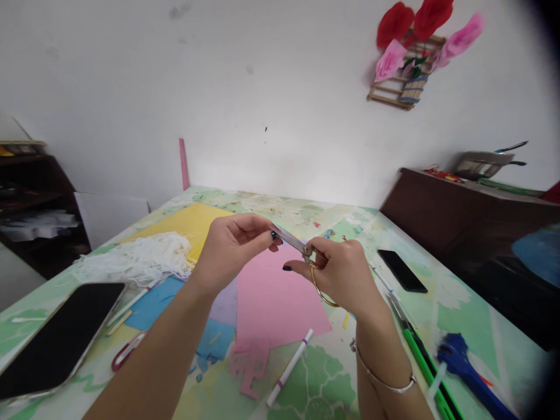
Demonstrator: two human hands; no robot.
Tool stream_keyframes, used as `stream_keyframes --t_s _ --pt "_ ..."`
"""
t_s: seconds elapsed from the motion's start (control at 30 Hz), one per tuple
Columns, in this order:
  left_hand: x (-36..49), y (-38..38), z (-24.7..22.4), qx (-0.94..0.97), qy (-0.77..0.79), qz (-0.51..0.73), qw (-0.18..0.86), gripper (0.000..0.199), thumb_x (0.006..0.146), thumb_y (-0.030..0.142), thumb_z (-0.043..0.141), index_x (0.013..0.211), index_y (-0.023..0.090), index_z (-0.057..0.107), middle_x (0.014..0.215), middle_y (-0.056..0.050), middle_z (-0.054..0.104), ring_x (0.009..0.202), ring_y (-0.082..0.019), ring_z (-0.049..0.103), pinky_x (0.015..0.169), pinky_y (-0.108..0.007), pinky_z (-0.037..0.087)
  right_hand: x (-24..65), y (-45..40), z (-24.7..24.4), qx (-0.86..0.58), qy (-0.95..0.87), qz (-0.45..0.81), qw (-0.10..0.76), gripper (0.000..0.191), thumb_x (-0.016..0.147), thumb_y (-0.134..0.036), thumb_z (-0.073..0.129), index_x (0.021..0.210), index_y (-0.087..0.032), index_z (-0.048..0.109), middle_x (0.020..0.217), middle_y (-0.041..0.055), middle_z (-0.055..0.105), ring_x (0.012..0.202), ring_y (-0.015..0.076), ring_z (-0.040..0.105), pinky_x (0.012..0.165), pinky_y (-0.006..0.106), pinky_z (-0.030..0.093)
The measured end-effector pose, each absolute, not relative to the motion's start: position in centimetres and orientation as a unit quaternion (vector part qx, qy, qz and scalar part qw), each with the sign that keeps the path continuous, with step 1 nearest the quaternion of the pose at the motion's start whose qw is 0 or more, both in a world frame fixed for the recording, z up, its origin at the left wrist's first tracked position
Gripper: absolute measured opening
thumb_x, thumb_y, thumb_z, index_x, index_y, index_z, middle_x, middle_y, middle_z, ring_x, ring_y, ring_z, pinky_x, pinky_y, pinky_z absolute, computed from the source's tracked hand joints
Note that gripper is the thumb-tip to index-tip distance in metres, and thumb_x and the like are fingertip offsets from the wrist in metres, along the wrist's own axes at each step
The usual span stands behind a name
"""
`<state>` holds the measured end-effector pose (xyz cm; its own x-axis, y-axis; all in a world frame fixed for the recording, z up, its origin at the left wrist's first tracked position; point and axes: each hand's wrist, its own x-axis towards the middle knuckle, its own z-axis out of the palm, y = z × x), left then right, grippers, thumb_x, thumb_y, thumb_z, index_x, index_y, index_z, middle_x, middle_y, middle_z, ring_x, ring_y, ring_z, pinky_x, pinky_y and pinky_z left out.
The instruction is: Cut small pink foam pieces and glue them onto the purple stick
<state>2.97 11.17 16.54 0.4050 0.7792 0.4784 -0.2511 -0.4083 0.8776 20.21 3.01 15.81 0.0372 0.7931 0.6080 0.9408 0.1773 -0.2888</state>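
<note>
My right hand (343, 271) is closed around a pair of scissors (291, 239), its fingers by the gold-coloured handles. The metal blades point up and left toward my left hand (240, 242). That hand is pinched closed at the blade tips; whatever lies between its fingertips is too small or hidden to make out. Below both hands a pink sheet of paper (280, 297) lies on the table, with a cut pink scrap (251, 364) at its lower left corner. A white marker with a purple band (289, 368) rests just in front of the sheet.
Left are a yellow sheet (192, 219), white yarn (135, 256), blue paper (153, 303), red-handled scissors (128, 350) and a large phone (61, 338). Right are a smaller phone (402, 270), a green cutter (431, 373) and a blue tool (470, 373). A wall stands behind the table.
</note>
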Motion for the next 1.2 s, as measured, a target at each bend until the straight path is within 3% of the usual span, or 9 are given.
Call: stream_keyframes --t_s 0.2,0.53,0.7,0.87,1.0,1.2 --pt "2.9 11.0 16.6 0.66 0.209 0.507 0.514 0.005 0.072 0.014 0.066 0.073 0.016 0.071 0.064 -0.002 0.069 0.061 -0.014 0.065 0.061 -0.026 0.054 20.3 3.0 15.9 -0.636 -0.688 -0.102 0.334 0.046 0.071 -0.062 0.066 0.06 -0.019 0.055 0.043 -0.0068 0.042 0.043 0.008 0.028 0.049 0.024 0.025" --pt "2.9 11.1 16.6 0.66 0.205 0.503 0.519 0.005 0.072 0.015 0.067 0.074 0.017 0.071 0.065 -0.002 0.069 0.061 -0.015 0.064 0.061 -0.026 0.052 20.2 2.9 16.2 -0.638 -0.688 -0.081 0.336 0.04 0.067 -0.056 0.073 0.063 -0.019 0.058 0.043 -0.007 0.042 0.043 0.0075 0.035 0.05 0.023 0.026" --pt "3.4 11.2 16.4 0.637 0.222 0.511 0.533 0.003 0.072 0.017 0.069 0.071 0.016 0.072 0.062 -0.002 0.067 0.061 -0.012 0.061 0.06 -0.023 0.048 20.0 3.0 16.5 -0.626 -0.643 -0.006 0.441 0.038 0.065 -0.053 0.075 0.068 -0.018 0.061 0.046 -0.0072 0.038 0.045 0.0076 0.033 0.047 0.023 0.027" --pt "5.2 10.7 15.8 0.478 0.222 0.516 0.675 0.006 0.067 0.017 0.072 0.071 0.013 0.07 0.054 0.002 0.056 0.051 -0.006 0.048 0.05 -0.018 0.037 19.1 3.6 16.3 -0.593 -0.55 0.153 0.568 0.025 0.077 -0.041 0.066 0.08 -0.017 0.067 0.048 -0.007 0.037 0.043 0.0074 0.031 0.042 0.022 0.025" --pt "6.5 9.8 15.4 0.389 0.223 0.464 0.764 0.011 0.063 0.017 0.075 0.071 0.013 0.068 0.058 0.004 0.052 0.051 -0.004 0.042 0.048 -0.017 0.034 18.4 4.2 15.9 -0.556 -0.532 0.21 0.602 0.024 0.073 -0.038 0.069 0.083 -0.016 0.068 0.047 -0.0081 0.033 0.044 0.0072 0.029 0.042 0.022 0.022" --pt "7.1 9.2 15.0 0.373 0.228 0.471 0.766 0.012 0.062 0.018 0.075 0.071 0.015 0.068 0.062 0.003 0.056 0.053 -0.005 0.045 0.05 -0.018 0.035 18.5 4.5 15.8 -0.558 -0.515 0.22 0.612 0.019 0.067 -0.032 0.073 0.071 -0.016 0.064 0.048 -0.0084 0.032 0.045 0.0063 0.026 0.042 0.022 0.019"
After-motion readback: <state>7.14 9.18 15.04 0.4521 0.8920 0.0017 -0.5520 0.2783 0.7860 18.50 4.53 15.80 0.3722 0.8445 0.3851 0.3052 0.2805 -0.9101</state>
